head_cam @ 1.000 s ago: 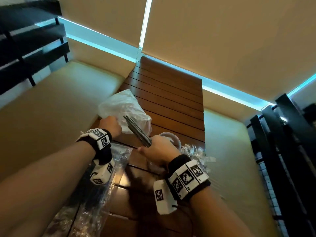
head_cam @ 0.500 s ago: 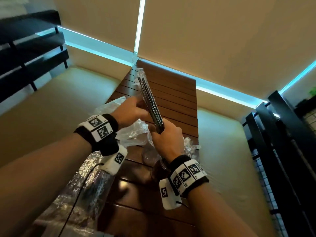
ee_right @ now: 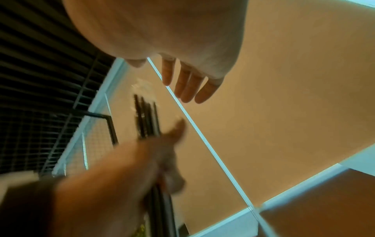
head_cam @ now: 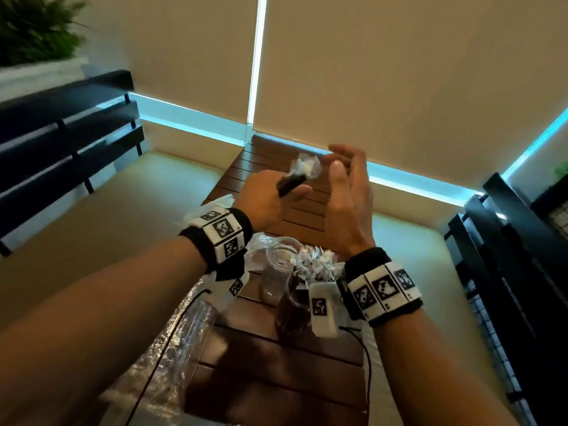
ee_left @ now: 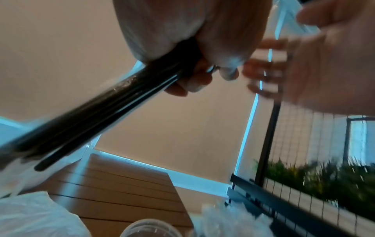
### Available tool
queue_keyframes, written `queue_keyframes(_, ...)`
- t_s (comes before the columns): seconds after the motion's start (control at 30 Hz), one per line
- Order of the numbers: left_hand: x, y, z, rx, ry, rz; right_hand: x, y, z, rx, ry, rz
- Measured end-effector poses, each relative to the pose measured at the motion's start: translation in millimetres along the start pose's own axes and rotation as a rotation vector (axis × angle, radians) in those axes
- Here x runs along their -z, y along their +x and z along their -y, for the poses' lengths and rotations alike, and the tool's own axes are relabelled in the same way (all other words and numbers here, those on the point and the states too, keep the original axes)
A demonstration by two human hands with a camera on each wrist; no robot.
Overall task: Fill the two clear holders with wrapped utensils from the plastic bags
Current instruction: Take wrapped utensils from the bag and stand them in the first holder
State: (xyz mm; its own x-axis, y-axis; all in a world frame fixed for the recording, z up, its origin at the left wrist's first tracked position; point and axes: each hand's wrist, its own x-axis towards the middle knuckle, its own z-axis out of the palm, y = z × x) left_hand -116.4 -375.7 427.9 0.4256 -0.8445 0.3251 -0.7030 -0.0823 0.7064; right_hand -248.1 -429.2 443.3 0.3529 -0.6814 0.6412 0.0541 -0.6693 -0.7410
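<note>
Above the wooden table, my left hand [head_cam: 272, 195] grips a bundle of black wrapped utensils [head_cam: 292, 182] whose crinkled clear wrapper ends [head_cam: 305, 166] stick up. In the left wrist view the bundle [ee_left: 101, 109] runs down to the left from my curled fingers. My right hand [head_cam: 345, 182] is beside the bundle with straight fingers [ee_right: 188, 83], holding nothing. Below my wrists stand an empty clear holder [head_cam: 281, 256] and a second clear holder [head_cam: 292, 305] packed with wrapped utensils [head_cam: 316, 262].
A clear plastic bag of utensils [head_cam: 172, 348] lies at the table's near left. A white plastic bag [head_cam: 222, 199] sits behind my left wrist. The slatted wooden table [head_cam: 276, 379] runs between two beige cushions. Black railings [head_cam: 507, 272] stand on both sides.
The bundle came out of the white bag and rose above the table. My right hand gripped it before; it has let go and opened, and my left hand holds it alone.
</note>
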Motion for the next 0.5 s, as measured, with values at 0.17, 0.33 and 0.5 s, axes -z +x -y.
queue_keyframes(0.17, -28, -16, -12, -0.132, 0.011, 0.076, -3, 6, 10, 0.057, -0.322, 0.237)
queue_keyframes(0.33, -54, -25, -8, -0.116, 0.0, 0.037, -2, -9, -6, 0.069, -0.263, 0.278)
queue_keyframes(0.5, -58, -21, 11, 0.169, -0.446, -0.207, 18, -54, -65, -0.123, -0.394, 0.138)
